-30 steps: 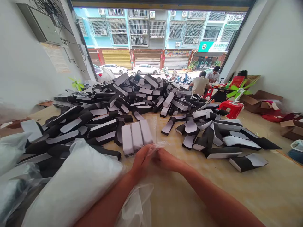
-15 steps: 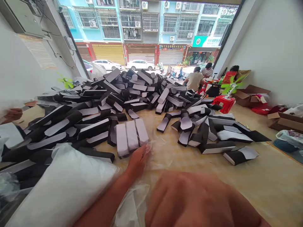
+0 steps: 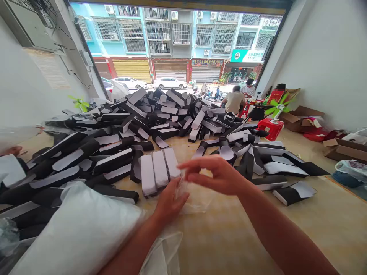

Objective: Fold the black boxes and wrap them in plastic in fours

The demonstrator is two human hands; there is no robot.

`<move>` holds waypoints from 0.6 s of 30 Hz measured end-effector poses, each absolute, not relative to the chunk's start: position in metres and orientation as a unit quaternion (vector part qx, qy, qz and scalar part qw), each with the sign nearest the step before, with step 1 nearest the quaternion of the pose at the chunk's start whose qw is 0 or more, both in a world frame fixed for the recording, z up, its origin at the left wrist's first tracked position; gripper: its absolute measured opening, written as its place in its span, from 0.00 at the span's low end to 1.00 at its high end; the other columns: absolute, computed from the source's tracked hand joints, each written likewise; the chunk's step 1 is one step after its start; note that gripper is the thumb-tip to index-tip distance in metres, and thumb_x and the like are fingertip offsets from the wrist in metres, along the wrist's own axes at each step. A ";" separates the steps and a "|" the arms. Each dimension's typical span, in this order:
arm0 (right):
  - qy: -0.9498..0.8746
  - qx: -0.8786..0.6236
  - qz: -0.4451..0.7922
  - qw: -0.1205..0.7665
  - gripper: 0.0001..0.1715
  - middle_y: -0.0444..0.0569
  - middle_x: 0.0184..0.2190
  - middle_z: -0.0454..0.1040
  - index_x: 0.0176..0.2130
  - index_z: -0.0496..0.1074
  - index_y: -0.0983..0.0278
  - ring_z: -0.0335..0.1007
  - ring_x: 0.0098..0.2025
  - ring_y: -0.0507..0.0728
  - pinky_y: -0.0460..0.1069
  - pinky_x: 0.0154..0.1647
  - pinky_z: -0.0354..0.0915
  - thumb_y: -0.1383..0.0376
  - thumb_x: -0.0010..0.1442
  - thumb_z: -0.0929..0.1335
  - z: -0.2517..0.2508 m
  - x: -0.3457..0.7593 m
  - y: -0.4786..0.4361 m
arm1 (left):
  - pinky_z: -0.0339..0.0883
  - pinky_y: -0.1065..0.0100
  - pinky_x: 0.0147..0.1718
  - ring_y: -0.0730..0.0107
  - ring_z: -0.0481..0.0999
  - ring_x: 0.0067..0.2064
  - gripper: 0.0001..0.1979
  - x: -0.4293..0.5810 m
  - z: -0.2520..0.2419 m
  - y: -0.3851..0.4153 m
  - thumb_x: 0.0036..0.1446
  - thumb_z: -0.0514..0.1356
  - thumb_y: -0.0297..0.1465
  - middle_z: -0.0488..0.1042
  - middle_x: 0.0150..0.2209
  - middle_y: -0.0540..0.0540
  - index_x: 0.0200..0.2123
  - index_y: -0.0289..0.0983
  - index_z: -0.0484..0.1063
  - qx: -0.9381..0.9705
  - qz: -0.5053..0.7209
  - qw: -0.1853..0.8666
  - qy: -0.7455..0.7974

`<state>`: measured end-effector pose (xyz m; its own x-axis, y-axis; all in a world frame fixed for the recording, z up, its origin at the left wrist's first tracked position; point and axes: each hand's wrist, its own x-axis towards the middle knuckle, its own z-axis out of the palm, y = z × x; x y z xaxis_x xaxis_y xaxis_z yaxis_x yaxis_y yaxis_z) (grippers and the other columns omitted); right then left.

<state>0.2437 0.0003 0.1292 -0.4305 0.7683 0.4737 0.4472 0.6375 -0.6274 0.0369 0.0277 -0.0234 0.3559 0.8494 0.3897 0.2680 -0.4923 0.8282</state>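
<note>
Three white blocks with dark edges (image 3: 159, 168) lie side by side in a clear plastic bag (image 3: 197, 202). My left hand (image 3: 170, 198) is at the near right corner of the bundle, its fingers closed on the loose end of the bag. Just right of the bundle, above the bag, my right hand (image 3: 213, 173) hovers with its index finger stretched left and a gap to the thumb; nothing shows in it. A big white plastic sack (image 3: 77, 233) lies beside my left forearm.
A large heap of black-and-white folded pieces (image 3: 169, 110) spreads across the table (image 3: 218, 236). Another person's hand (image 3: 11, 150) is at the left edge. People (image 3: 235, 101) sit at the back right, near a red stool (image 3: 271, 128) with a green fan. Cardboard boxes (image 3: 304, 114) stand right.
My right hand has moved from close to the camera forward to the bundle's right side. My left hand keeps hold of the bag, its thumb now further out to the right.
</note>
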 end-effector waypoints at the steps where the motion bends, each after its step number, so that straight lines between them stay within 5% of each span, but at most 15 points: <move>1: -0.806 -0.449 0.141 0.359 0.19 0.48 0.36 0.82 0.52 0.78 0.60 0.77 0.36 0.54 0.48 0.39 0.68 0.56 0.67 0.66 0.122 0.247 0.022 | 0.68 0.53 0.54 0.52 0.74 0.54 0.24 0.036 -0.023 0.028 0.58 0.64 0.38 0.75 0.54 0.39 0.57 0.39 0.68 0.762 0.417 0.330 0.370; 4: -0.717 -0.675 -0.025 0.172 0.16 0.58 0.45 0.80 0.48 0.79 0.66 0.74 0.49 0.64 0.55 0.50 0.65 0.65 0.64 0.67 0.094 0.268 0.072 | 0.65 0.51 0.57 0.51 0.72 0.58 0.29 0.034 -0.020 0.027 0.58 0.64 0.41 0.72 0.57 0.37 0.59 0.38 0.64 0.787 0.393 0.312 0.360; 7: -0.664 -0.742 -0.074 0.053 0.17 0.60 0.49 0.78 0.49 0.78 0.66 0.71 0.53 0.66 0.57 0.51 0.62 0.66 0.66 0.64 0.072 0.291 0.094 | 0.64 0.51 0.58 0.49 0.70 0.59 0.34 0.032 -0.017 0.025 0.57 0.64 0.47 0.69 0.59 0.35 0.61 0.38 0.62 0.785 0.404 0.333 0.330; 13: -0.712 -0.696 -0.088 0.029 0.18 0.60 0.51 0.75 0.50 0.78 0.64 0.66 0.55 0.68 0.57 0.52 0.58 0.62 0.63 0.68 0.044 0.286 0.096 | 0.64 0.53 0.58 0.52 0.70 0.59 0.30 0.031 -0.019 0.026 0.66 0.49 0.53 0.71 0.57 0.36 0.59 0.38 0.65 0.762 0.442 0.361 0.305; 18: -0.751 -0.654 -0.075 0.056 0.14 0.59 0.48 0.74 0.45 0.81 0.64 0.65 0.53 0.67 0.57 0.53 0.57 0.60 0.63 0.70 0.028 0.263 0.098 | 0.65 0.55 0.57 0.55 0.73 0.56 0.27 0.033 -0.014 0.025 0.68 0.47 0.49 0.75 0.53 0.38 0.55 0.38 0.71 0.742 0.454 0.369 0.328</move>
